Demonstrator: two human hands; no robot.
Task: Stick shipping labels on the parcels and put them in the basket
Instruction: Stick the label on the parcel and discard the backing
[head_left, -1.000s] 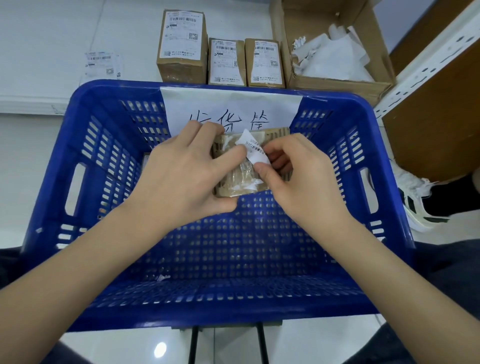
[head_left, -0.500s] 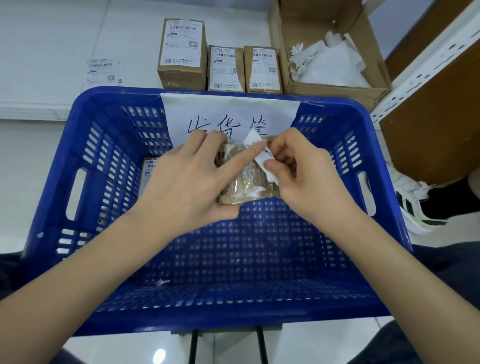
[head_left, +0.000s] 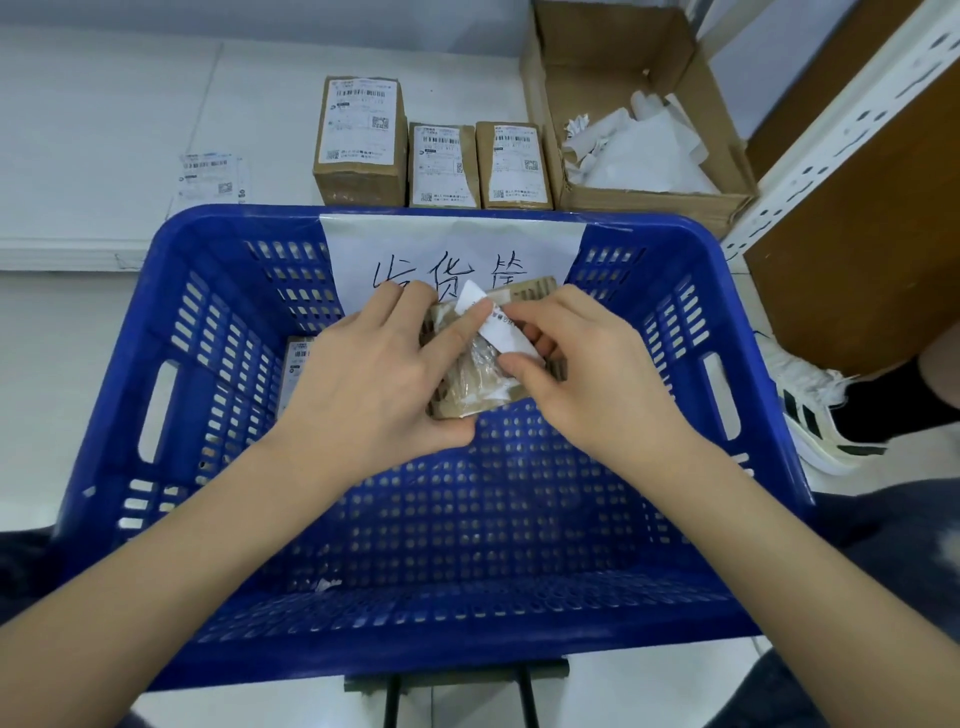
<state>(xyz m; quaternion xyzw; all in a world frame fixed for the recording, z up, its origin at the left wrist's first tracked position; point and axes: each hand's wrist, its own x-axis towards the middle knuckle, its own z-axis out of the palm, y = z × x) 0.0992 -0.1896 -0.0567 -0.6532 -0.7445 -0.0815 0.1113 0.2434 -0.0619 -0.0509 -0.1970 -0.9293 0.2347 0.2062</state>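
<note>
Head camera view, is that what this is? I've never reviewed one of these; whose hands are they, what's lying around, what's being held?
Yes: one camera worn on a person's head, looking down at their own bare hands. No robot here. The left hand grips a small brown parcel over a blue basket. The right hand pinches a white paper strip at the parcel's top, with its fingers. Another labelled parcel peeks out in the basket. Beyond it stand three labelled boxes, loose labels, and an open carton of paper scraps.
</note>
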